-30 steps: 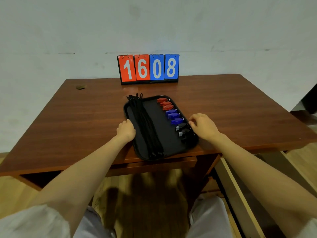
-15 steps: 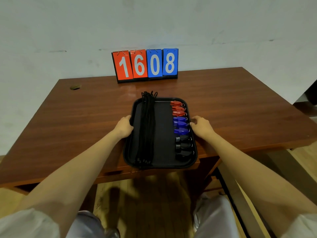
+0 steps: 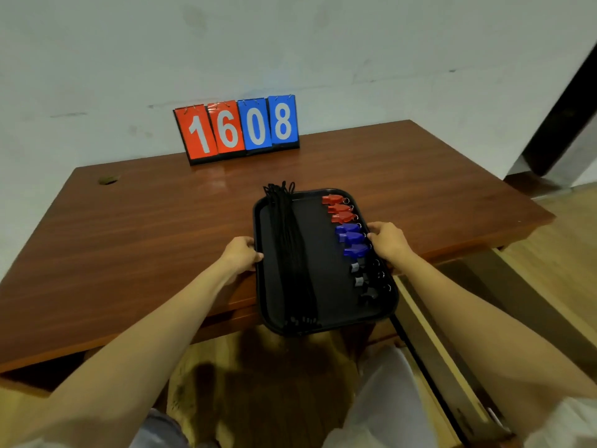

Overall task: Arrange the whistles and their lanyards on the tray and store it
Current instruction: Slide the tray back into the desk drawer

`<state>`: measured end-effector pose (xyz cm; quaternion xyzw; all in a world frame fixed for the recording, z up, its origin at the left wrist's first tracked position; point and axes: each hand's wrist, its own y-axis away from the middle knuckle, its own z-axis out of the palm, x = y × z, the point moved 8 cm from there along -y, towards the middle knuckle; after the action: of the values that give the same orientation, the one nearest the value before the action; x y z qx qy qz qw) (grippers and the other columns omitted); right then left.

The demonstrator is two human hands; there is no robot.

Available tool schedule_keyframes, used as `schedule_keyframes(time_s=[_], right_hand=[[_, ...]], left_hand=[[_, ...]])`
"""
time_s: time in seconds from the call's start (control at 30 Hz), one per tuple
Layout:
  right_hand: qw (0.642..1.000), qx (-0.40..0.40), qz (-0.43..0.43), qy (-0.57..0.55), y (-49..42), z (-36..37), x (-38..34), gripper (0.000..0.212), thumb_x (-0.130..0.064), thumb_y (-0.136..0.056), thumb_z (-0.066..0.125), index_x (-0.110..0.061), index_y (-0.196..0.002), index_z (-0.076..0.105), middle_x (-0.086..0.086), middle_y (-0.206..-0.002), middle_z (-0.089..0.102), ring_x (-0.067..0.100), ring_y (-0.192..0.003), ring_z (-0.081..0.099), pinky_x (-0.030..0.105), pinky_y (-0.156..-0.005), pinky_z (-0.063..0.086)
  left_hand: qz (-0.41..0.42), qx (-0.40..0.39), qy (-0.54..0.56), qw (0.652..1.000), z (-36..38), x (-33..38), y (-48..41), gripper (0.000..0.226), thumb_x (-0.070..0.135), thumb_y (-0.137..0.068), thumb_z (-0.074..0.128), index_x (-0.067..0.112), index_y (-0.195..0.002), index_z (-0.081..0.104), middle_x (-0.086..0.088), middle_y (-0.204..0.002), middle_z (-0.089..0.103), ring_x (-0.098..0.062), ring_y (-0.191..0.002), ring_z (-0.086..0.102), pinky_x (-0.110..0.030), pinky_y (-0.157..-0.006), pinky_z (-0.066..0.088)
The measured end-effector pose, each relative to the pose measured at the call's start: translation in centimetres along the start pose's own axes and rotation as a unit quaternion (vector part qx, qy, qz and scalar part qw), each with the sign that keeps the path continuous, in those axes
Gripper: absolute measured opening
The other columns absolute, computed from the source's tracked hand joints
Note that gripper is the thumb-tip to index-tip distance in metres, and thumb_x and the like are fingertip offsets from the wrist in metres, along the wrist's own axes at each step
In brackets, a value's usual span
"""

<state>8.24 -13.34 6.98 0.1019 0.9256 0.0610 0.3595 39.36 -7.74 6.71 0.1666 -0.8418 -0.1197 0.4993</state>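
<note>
A black tray (image 3: pixel 326 253) lies lengthwise at the table's front edge, its near end hanging over the edge. A bundle of black lanyards (image 3: pixel 292 250) runs along its left half. Down its right side sit three red whistles (image 3: pixel 339 208), three blue whistles (image 3: pixel 350 239) and three black whistles (image 3: pixel 366 279) in a row. My left hand (image 3: pixel 240 255) grips the tray's left rim. My right hand (image 3: pixel 387 242) grips the right rim beside the blue whistles.
A flip scoreboard (image 3: pixel 237 129) reading 1608 stands at the back of the brown wooden table (image 3: pixel 145 227), against the wall. An open drawer (image 3: pixel 452 334) sticks out under the table on the right. A small hole (image 3: pixel 108 180) marks the table's far left.
Both hands took hold of the tray's rims and turned it straight. The tray has slid toward me, its near end now past the table edge.
</note>
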Motion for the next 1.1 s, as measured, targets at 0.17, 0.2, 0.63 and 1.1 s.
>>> schedule_keyframes(time_s=[0.17, 0.2, 0.63, 1.1], right_hand=[[0.998, 0.055, 0.035, -0.006, 3.1, -5.8, 5.8, 0.038, -0.011, -0.098, 0.045, -0.01, -0.136, 0.05, 0.012, -0.133, 0.057, 0.028, -0.119, 0.056, 0.041, -0.102, 0.047], [0.997, 0.066, 0.044, -0.008, 3.9, -7.2, 7.0, 0.038, -0.01, -0.098, 0.045, -0.01, -0.136, 0.051, 0.012, -0.133, 0.058, 0.029, -0.119, 0.056, 0.04, -0.101, 0.047], [0.972, 0.148, 0.18, -0.03, 16.2, -20.0, 24.1, 0.038, -0.004, -0.097, 0.037, -0.014, -0.129, 0.056, 0.014, -0.111, 0.063, 0.021, -0.087, 0.055, 0.031, -0.07, 0.048], [0.954, 0.127, 0.27, 0.002, 20.1, -20.0, 34.7, 0.038, -0.009, -0.1, 0.037, -0.012, -0.135, 0.052, 0.014, -0.131, 0.056, 0.024, -0.101, 0.057, 0.031, -0.082, 0.047]], left_hand=[[0.051, -0.041, -0.015, 0.998, 5.7, 4.1, 2.3, 0.043, -0.005, -0.092, 0.051, -0.002, -0.135, 0.043, -0.005, -0.074, 0.053, -0.027, -0.095, 0.059, -0.036, -0.076, 0.052], [0.059, -0.051, -0.017, 0.997, 7.1, 4.9, 2.7, 0.043, -0.005, -0.092, 0.051, -0.002, -0.135, 0.043, -0.011, -0.079, 0.057, -0.026, -0.093, 0.059, -0.035, -0.074, 0.052], [0.098, -0.209, -0.018, 0.973, 26.9, 8.7, 11.9, 0.024, 0.0, -0.089, 0.061, 0.014, -0.096, 0.042, -0.014, -0.113, 0.059, -0.025, -0.098, 0.063, -0.03, -0.073, 0.056], [0.064, -0.278, -0.028, 0.958, 36.5, 5.3, 15.3, 0.029, 0.0, -0.088, 0.061, 0.005, -0.113, 0.047, -0.015, -0.118, 0.058, -0.026, -0.104, 0.062, -0.02, -0.062, 0.052]])
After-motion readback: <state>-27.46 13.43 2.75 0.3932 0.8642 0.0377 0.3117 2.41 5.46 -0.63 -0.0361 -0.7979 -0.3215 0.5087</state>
